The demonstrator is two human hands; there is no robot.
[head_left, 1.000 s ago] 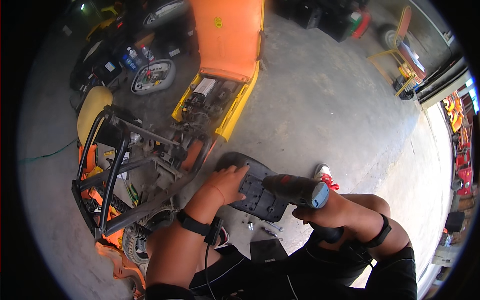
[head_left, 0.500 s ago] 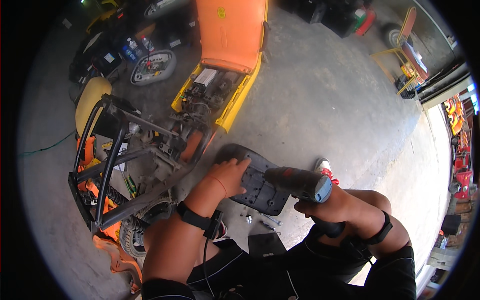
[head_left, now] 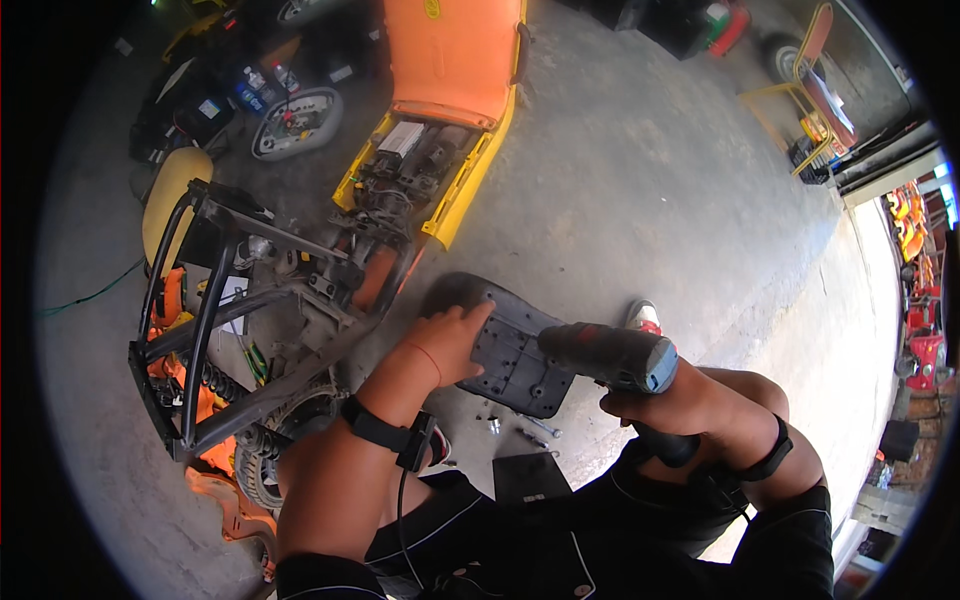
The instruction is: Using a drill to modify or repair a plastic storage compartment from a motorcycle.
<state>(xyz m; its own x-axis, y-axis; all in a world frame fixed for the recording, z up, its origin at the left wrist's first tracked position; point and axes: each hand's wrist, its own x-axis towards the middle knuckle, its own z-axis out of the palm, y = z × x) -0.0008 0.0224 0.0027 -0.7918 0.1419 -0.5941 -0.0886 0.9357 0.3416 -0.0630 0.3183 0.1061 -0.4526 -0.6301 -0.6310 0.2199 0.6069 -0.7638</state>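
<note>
One drill (head_left: 612,356) facing a black panel (head_left: 515,362)

The panel is sitting just off centre, toward five o'clock. At its nine, the left hand (head_left: 442,343) is resting half-open; at three, the right hand (head_left: 672,402) is gripping the drill. If the panel is tilting, the drill could be skidding into the left fingers.

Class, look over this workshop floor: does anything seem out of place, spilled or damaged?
Small metal pieces lie loose on the floor near the black panel under the left hand, slightly odd because they could be kicked away. No spill or damage stands out.
</note>
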